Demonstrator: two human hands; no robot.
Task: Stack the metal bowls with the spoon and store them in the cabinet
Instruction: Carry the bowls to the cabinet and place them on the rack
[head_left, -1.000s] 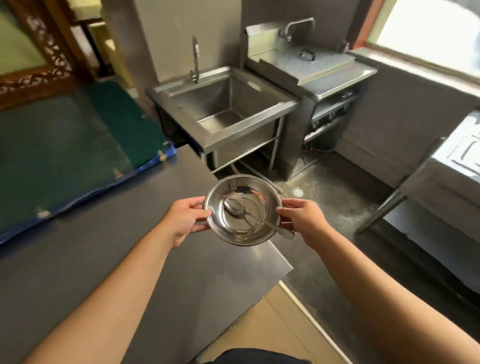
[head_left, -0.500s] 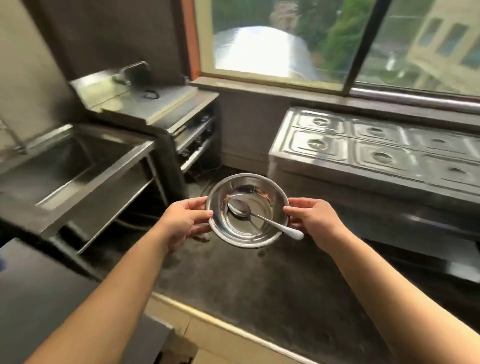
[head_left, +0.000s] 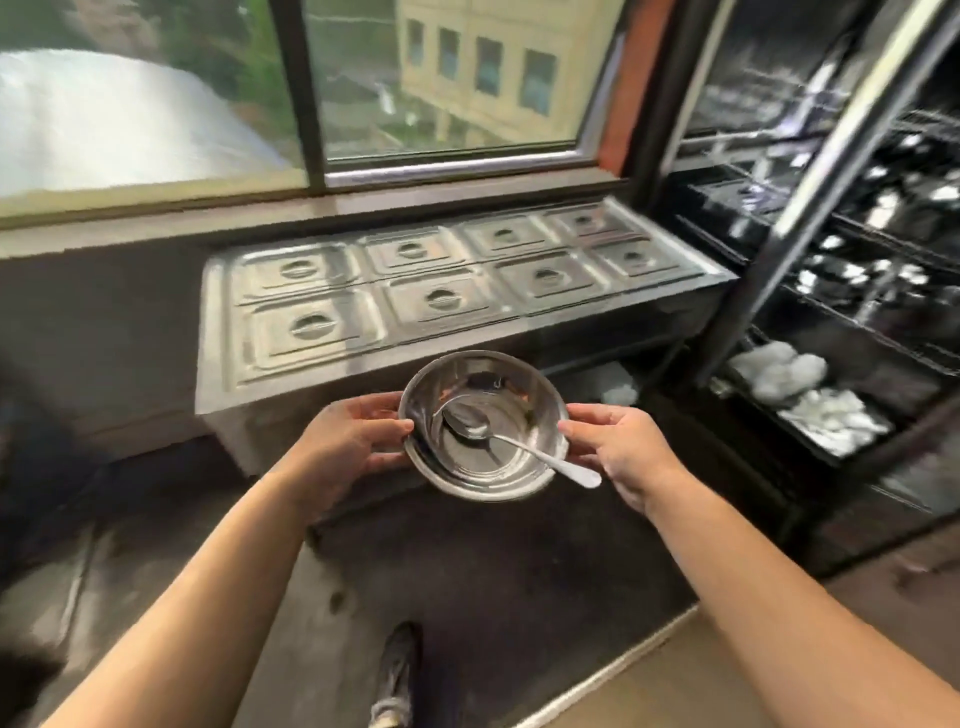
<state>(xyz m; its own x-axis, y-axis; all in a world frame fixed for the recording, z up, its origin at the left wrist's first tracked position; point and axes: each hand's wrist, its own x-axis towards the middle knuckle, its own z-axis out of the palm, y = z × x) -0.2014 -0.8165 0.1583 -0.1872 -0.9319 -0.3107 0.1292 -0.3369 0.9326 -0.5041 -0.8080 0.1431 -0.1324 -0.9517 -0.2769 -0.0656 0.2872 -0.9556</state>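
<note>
I hold the stacked metal bowls (head_left: 511, 452) in front of me at chest height, above the dark floor. A metal spoon (head_left: 498, 436) lies inside the top bowl, its handle sticking out over the right rim. My left hand (head_left: 345, 447) grips the left rim and my right hand (head_left: 626, 452) grips the right rim. At the right stands a dark cabinet (head_left: 810, 171) with wire shelves; its door frame crosses the upper right corner.
A steel counter with several lidded pans (head_left: 441, 301) runs under the window straight ahead. White cloths (head_left: 810, 395) lie on a low cabinet shelf. My shoe (head_left: 395, 675) shows on the dark floor below.
The view has swung right from the sink past the steel counter, and the cabinet has come into view at the right. The bowls and spoon stay held in both hands.
</note>
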